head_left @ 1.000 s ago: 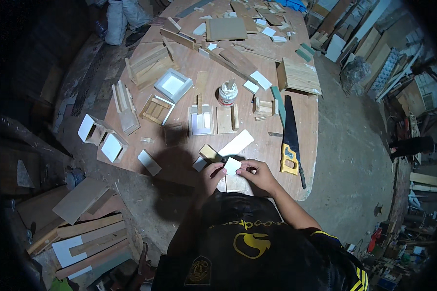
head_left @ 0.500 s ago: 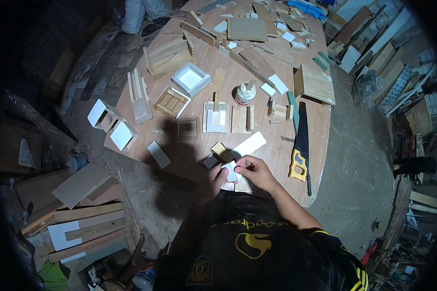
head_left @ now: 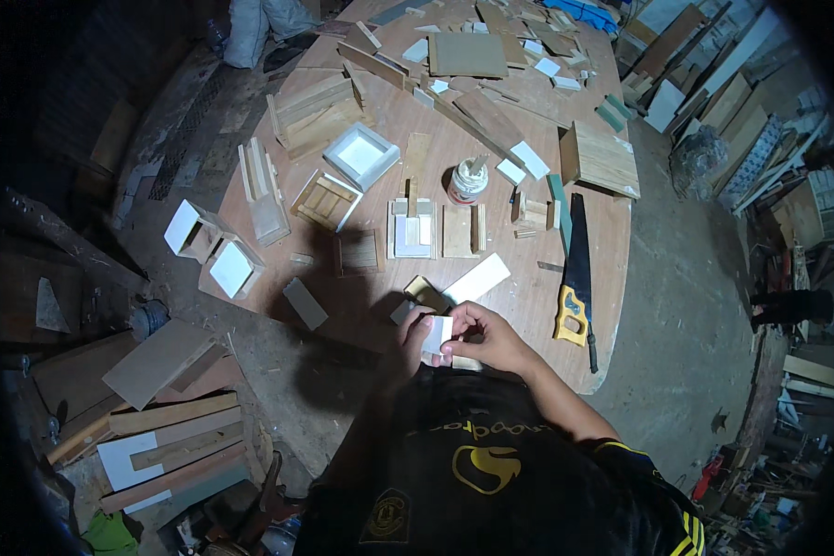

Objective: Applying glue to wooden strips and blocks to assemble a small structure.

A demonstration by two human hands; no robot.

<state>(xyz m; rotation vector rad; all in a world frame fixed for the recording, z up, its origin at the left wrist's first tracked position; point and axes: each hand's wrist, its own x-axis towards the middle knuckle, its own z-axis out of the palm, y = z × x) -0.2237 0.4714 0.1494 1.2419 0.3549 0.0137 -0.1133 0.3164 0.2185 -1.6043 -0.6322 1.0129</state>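
Close to my body, at the table's near edge, both hands hold a small white rectangular piece. My left hand grips its left side, partly in shadow. The fingers and thumb of my right hand pinch its right side. Just beyond the hands stands a small open wooden box, its near part hidden by them. A pale flat board lies to the right of that box. Farther off sit a shallow wooden tray with a white inset and a white tub with a stick in it.
A handsaw with a yellow handle lies along the table's right side, near a wooden box. Small wooden boxes and frames, such as a white-bottomed tray, spread across the left. Offcuts are piled on the floor at lower left.
The white piece has been turned in my hands, so a brighter strip shows along its right side. My right fingers have shifted slightly along it. The view has tilted a little.
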